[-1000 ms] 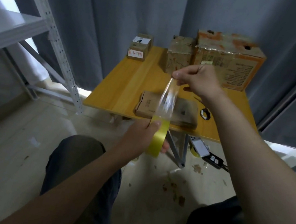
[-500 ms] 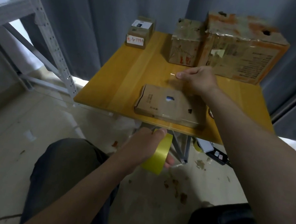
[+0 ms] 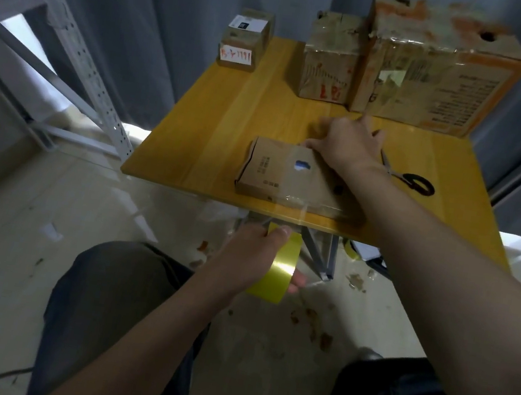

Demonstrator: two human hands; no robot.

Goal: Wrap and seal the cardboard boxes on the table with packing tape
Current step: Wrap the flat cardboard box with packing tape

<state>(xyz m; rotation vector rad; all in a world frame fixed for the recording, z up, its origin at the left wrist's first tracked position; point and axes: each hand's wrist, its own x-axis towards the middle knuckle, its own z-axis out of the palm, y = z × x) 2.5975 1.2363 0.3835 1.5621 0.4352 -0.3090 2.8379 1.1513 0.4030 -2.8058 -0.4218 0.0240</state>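
A flat cardboard box (image 3: pixel 273 172) lies near the front edge of the yellow wooden table (image 3: pixel 221 130). My left hand (image 3: pixel 253 257) grips a yellow roll of clear packing tape (image 3: pixel 278 271) just below the table edge. A clear strip of tape (image 3: pixel 299 199) runs from the roll up over the box's top. My right hand (image 3: pixel 345 142) presses the strip's far end down at the box's back edge, fingers spread flat.
Scissors (image 3: pixel 407 178) lie on the table right of my right wrist. At the back stand a small labelled box (image 3: pixel 241 42), a medium taped box (image 3: pixel 330 62) and a large orange box (image 3: pixel 440 72). A metal shelf frame (image 3: pixel 72 44) is on the left.
My right hand brought the pulled strip down from the air onto the box and now presses it flat. My left hand lowered the roll below the table edge.
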